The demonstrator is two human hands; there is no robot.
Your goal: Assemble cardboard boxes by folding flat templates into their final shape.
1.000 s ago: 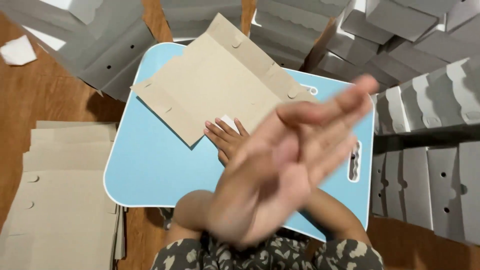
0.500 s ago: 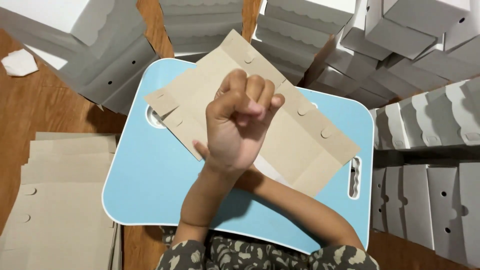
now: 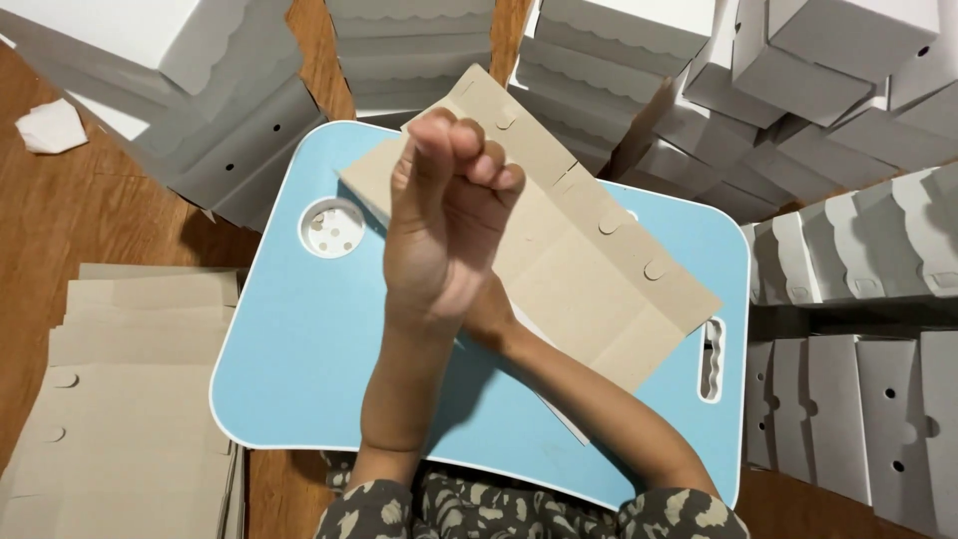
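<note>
Two hands crossing above blue tabletop [image 3: 299, 369]: left hand [image 3: 444, 225] raised, fingers curling shut on nothing; right hand mostly hidden behind, state unclear. Flat cardboard blank [image 3: 589, 260] lying diagonally on tabletop, beneath hands, within reach.

Two bare forearms and hands fill the centre of the head view — no sleeves, watch, rings or bracelets visible on either. The left hand [image 3: 444, 225] shows short, unpainted nails; the right hand [image 3: 491, 317] is mostly hidden behind it. At six o'clock, a dark garment [image 3: 519, 504] printed with pale, leopard-like blotches covers the person's lap — its cut cannot be told.
</note>
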